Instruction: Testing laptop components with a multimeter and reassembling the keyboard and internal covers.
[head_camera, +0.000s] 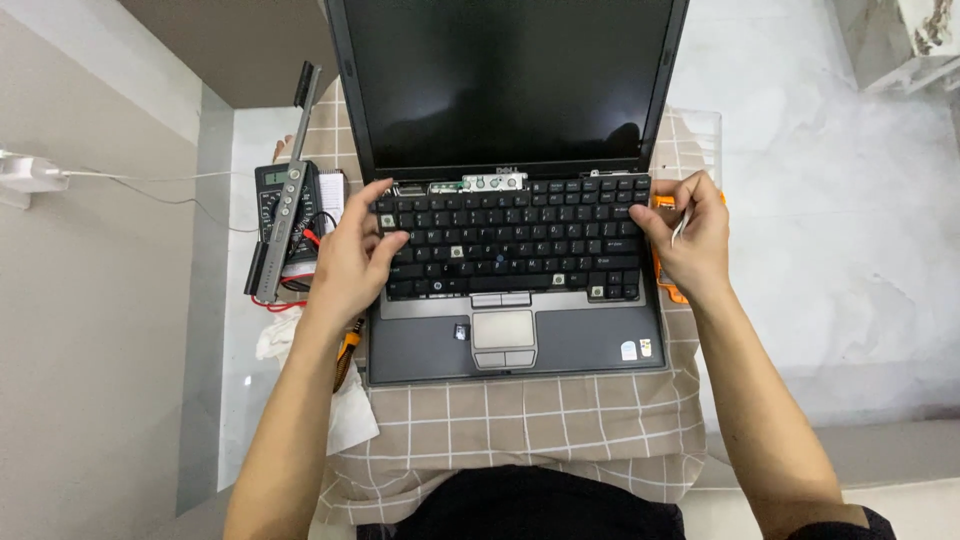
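Observation:
An open grey laptop (420, 350) with a dark screen (510, 80) lies on a checked cloth (520, 425). Its black keyboard (510, 240) has several keys missing, and the strip above it is off, baring a metal bracket (493, 182). My left hand (350, 255) grips the keyboard's left edge, thumb and fingers on the keys. My right hand (690, 235) grips the keyboard's right edge and also holds a thin metal tool between its fingers.
A multimeter (285, 205) with red leads lies left of the laptop, a long grey trim strip (287, 190) across it. An orange tray (668, 285) sits under my right hand. An orange-handled tool (347, 352) and white tissue (345, 415) lie at left. A white charger (35, 172) is plugged in far left.

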